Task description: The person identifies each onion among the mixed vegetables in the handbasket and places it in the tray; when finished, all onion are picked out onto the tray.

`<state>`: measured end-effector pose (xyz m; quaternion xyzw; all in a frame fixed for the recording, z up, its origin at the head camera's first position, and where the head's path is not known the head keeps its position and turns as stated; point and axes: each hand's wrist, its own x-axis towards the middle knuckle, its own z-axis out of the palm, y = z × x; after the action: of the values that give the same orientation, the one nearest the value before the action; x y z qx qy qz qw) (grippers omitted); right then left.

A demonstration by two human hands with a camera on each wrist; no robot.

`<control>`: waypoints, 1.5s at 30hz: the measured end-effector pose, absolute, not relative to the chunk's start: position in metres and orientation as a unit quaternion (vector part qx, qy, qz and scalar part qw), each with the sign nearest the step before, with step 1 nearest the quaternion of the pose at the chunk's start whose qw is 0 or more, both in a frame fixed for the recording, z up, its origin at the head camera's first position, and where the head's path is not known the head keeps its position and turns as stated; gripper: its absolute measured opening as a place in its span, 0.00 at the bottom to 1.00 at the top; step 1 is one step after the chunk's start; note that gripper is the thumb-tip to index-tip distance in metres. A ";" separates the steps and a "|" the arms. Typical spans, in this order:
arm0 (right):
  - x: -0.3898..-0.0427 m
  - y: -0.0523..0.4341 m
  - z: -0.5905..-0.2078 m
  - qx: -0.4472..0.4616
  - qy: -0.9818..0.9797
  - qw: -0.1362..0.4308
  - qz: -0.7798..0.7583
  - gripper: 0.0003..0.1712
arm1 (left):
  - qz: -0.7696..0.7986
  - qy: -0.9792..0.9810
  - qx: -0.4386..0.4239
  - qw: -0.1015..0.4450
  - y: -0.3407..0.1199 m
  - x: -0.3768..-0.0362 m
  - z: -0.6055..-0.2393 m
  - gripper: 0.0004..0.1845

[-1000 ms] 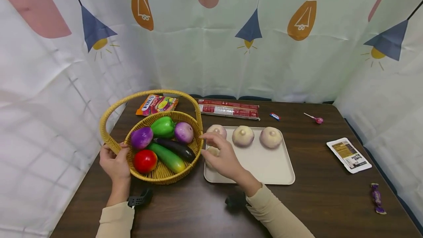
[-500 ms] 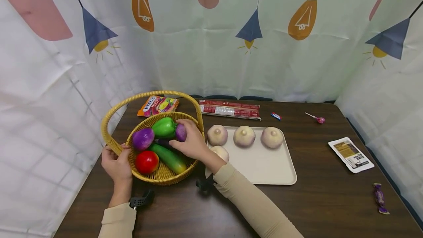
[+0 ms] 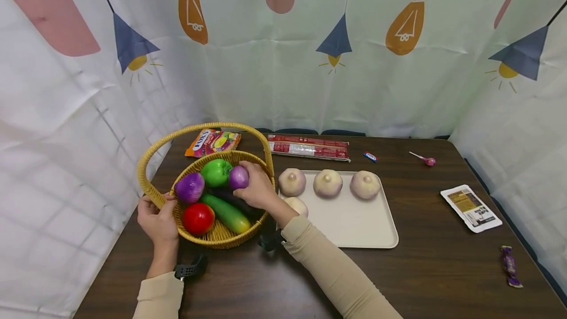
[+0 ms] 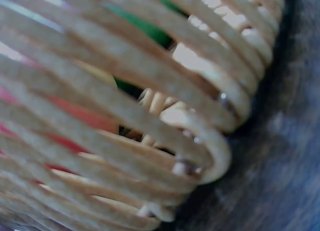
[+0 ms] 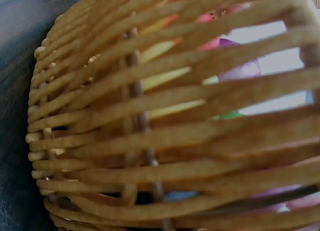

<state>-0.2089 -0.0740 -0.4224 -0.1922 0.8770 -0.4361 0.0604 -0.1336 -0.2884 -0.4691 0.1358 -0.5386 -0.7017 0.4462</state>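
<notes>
A wicker basket point(image 3: 221, 236) with a tall handle stands on the dark table. My left hand point(image 3: 156, 216) grips its left rim. Inside lie a purple onion point(image 3: 189, 187), a green pepper point(image 3: 216, 172), a tomato point(image 3: 198, 218), a cucumber point(image 3: 227, 213) and a dark eggplant point(image 3: 234, 200). My right hand point(image 3: 255, 190) reaches over the right rim and holds a small purple onion point(image 3: 238, 177), raised a little beside the pepper. A beige tray point(image 3: 354, 223) to the right carries several pale onions point(image 3: 327, 183). Both wrist views show only blurred basket weave point(image 4: 150, 121) point(image 5: 150, 141).
Behind the basket lie a candy bag point(image 3: 213, 141) and a long red packet point(image 3: 308, 147). A small sweet point(image 3: 370, 156), a lollipop point(image 3: 424, 160), a white sachet point(image 3: 471, 208) and a purple candy point(image 3: 510, 265) lie on the right side. Curtains close in the table.
My right hand left the tray, reached into the basket, took the small purple onion and lifted it slightly. The left hand stayed on the rim.
</notes>
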 end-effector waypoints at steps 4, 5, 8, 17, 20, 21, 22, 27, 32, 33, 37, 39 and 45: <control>-0.209 -0.072 -0.423 -0.196 0.869 0.064 -0.449 0.44 | -0.698 -0.543 0.143 0.445 -0.286 -0.134 -0.467 0.13; -0.209 -0.071 -0.424 -0.198 0.867 0.065 -0.453 0.43 | -0.697 -0.544 0.143 0.445 -0.286 -0.134 -0.466 0.13; -0.208 -0.071 -0.424 -0.205 0.865 0.061 -0.454 0.42 | -0.694 -0.547 0.145 0.446 -0.285 -0.133 -0.466 0.13; -0.186 -0.060 -0.420 -0.241 0.837 0.024 -0.490 0.49 | -0.686 -0.554 0.150 0.447 -0.287 -0.133 -0.468 0.10; -0.175 -0.047 -0.418 -0.257 0.820 0.026 -0.511 0.48 | -0.684 -0.555 0.150 0.449 -0.287 -0.134 -0.469 0.11; -0.171 -0.041 -0.417 -0.260 0.815 0.026 -0.518 0.48 | -0.685 -0.554 0.148 0.450 -0.288 -0.134 -0.468 0.11; -0.167 -0.035 -0.416 -0.259 0.809 0.030 -0.526 0.48 | -0.684 -0.555 0.147 0.450 -0.288 -0.134 -0.468 0.11; -0.154 0.001 -0.412 -0.249 0.790 0.045 -0.558 0.48 | -0.695 -0.544 0.144 0.448 -0.288 -0.135 -0.467 0.11; -0.154 0.035 -0.416 -0.266 0.735 0.026 -0.623 0.36 | -0.699 -0.538 0.149 0.446 -0.287 -0.135 -0.469 0.11; -0.155 0.040 -0.418 -0.266 0.729 0.015 -0.631 0.32 | -0.701 -0.536 0.149 0.445 -0.286 -0.135 -0.469 0.12; -0.150 0.050 -0.409 -0.247 0.736 0.011 -0.630 0.27 | -0.703 -0.533 0.143 0.448 -0.286 -0.135 -0.469 0.12; -0.149 0.047 -0.411 -0.242 0.748 0.017 -0.617 0.29 | -0.707 -0.528 0.139 0.448 -0.286 -0.135 -0.468 0.11; -0.152 0.022 -0.427 -0.278 0.748 0.015 -0.603 0.32 | -0.715 -0.520 0.135 0.447 -0.286 -0.136 -0.467 0.11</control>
<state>-0.1521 0.0221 -0.4271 -0.2776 0.7477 -0.6031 0.0150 -0.1361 -0.2855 -0.4675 0.1348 -0.5204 -0.7147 0.4474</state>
